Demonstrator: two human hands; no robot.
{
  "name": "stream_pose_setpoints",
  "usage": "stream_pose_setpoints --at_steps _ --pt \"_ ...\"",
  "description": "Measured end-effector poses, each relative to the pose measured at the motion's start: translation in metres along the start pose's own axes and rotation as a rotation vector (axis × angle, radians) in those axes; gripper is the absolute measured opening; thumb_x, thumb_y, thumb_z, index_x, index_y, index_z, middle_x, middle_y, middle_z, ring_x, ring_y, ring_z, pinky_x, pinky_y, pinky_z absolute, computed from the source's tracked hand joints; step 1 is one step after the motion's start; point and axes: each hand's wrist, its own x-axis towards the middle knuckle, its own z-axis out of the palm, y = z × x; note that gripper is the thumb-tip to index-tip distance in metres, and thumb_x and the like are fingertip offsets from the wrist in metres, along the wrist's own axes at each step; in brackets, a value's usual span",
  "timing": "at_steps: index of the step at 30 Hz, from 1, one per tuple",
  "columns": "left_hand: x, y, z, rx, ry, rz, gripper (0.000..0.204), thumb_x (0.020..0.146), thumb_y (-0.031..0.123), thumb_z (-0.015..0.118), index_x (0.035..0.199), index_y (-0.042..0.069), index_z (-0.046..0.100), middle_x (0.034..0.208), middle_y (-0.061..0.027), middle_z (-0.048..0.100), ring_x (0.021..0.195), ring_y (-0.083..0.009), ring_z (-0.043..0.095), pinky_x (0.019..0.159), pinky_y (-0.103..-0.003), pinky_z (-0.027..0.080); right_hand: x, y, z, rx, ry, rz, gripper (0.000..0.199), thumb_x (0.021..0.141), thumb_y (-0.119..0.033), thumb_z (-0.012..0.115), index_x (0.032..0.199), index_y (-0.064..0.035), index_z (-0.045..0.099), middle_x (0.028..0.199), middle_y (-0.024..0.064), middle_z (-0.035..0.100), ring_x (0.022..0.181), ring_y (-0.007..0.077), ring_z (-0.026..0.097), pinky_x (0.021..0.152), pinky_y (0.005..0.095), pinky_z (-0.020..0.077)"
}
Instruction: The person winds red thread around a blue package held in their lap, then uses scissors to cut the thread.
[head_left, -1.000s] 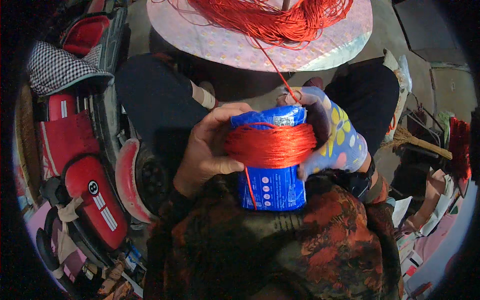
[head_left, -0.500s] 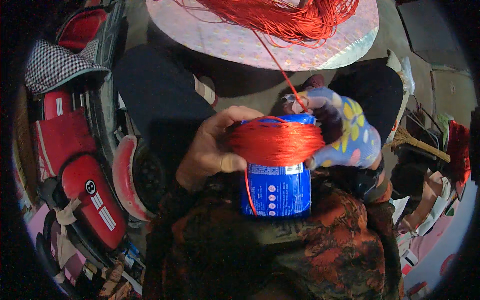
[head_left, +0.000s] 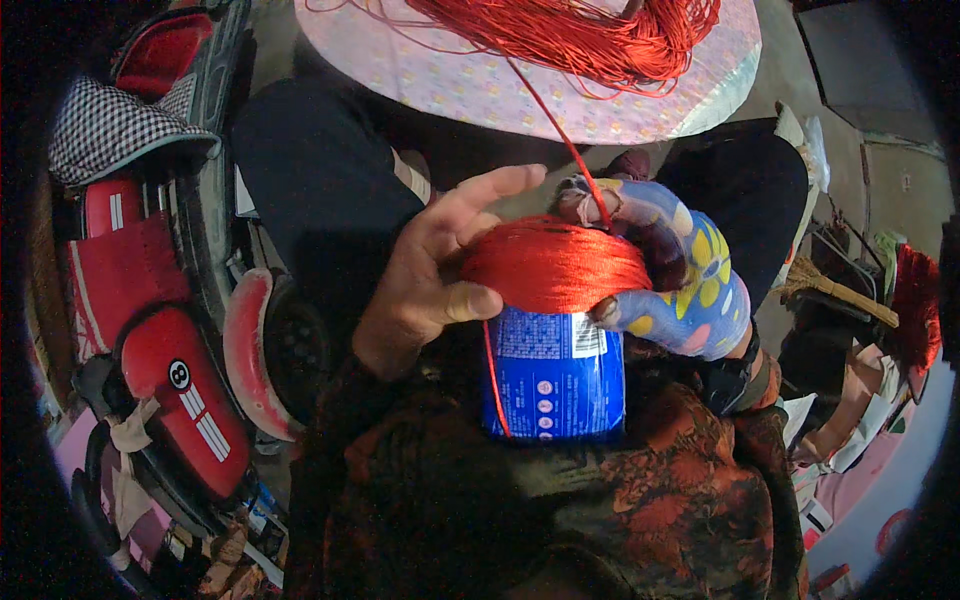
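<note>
In front of my body is a blue cylindrical package point(head_left: 555, 385) with a thick band of red cord point(head_left: 560, 268) wound around its far part. My bare left hand point(head_left: 430, 270) grips the left side of the winding, thumb on the near face, index finger lifted and stretched out over the far edge. A flowered blue glove with bare fingertips covers my right hand point(head_left: 690, 265). Its thumb rests against the right side of the winding, and its fingers hold the taut strand point(head_left: 555, 125) coming from the table. A loose cord end hangs down the package's left side.
A round table point(head_left: 640, 115) with a pale patterned cover bears a large hank of red cord point(head_left: 610, 40). To the left stands a red ride-on vehicle point(head_left: 190, 400) with a checked cloth point(head_left: 130, 130). A straw broom point(head_left: 840, 290) and piled papers lie to the right.
My left index finger has lifted and stretched out away from the winding. The far end of the package has tilted, so its blue top no longer shows. My right hand has shifted slightly nearer.
</note>
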Motion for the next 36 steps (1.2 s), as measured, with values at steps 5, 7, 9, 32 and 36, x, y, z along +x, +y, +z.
stream_pose_setpoints --at_steps 5,7,9,32,36 --pt "0.003 0.003 0.006 -0.017 0.041 0.006 0.092 0.071 0.026 0.085 0.140 -0.007 0.034 0.124 -0.0169 0.060 0.114 -0.0237 0.059 0.103 -0.035 0.043 0.004 -0.005 0.004 0.013 0.004 0.084 0.059 0.082 -0.019 0.074 0.130 0.0029 0.048 0.122 0.0136 0.060 0.109 0.0242 0.061 0.096 0.0340 0.0470" --pt "0.003 0.004 0.004 -0.006 0.034 -0.002 0.091 0.071 0.029 0.085 0.139 -0.007 0.036 0.125 -0.0169 0.059 0.114 -0.0233 0.059 0.103 -0.035 0.043 0.005 -0.004 0.009 0.119 0.045 0.095 0.056 0.083 -0.019 0.071 0.129 0.0023 0.048 0.123 0.0125 0.059 0.111 0.0228 0.059 0.097 0.0333 0.0455" --pt "0.006 0.003 -0.002 0.002 -0.032 0.001 0.088 0.073 0.031 0.084 0.138 -0.007 0.037 0.126 -0.0166 0.058 0.116 -0.0227 0.058 0.103 -0.035 0.042 0.006 -0.005 0.013 0.212 0.086 0.160 0.054 0.084 -0.022 0.070 0.128 0.0016 0.050 0.124 0.0122 0.058 0.113 0.0220 0.057 0.099 0.0340 0.0428" --pt "0.014 0.003 -0.008 -0.058 -0.041 -0.082 0.068 0.081 0.028 0.070 0.134 -0.003 0.039 0.130 -0.0128 0.052 0.120 -0.0207 0.052 0.105 -0.034 0.039 0.023 0.001 0.011 0.437 0.113 0.384 0.061 0.078 -0.030 0.071 0.127 0.0012 0.051 0.121 0.0112 0.059 0.111 0.0188 0.057 0.098 0.0326 0.0430" --pt "0.018 0.004 0.004 -0.130 0.069 -0.124 0.073 0.081 0.032 0.072 0.135 -0.003 0.038 0.131 -0.0122 0.051 0.119 -0.0211 0.052 0.104 -0.035 0.040 0.020 0.020 0.015 0.604 0.116 0.356 0.052 0.087 -0.030 0.062 0.128 0.0005 0.051 0.118 0.0106 0.061 0.110 0.0182 0.058 0.097 0.0316 0.0441"
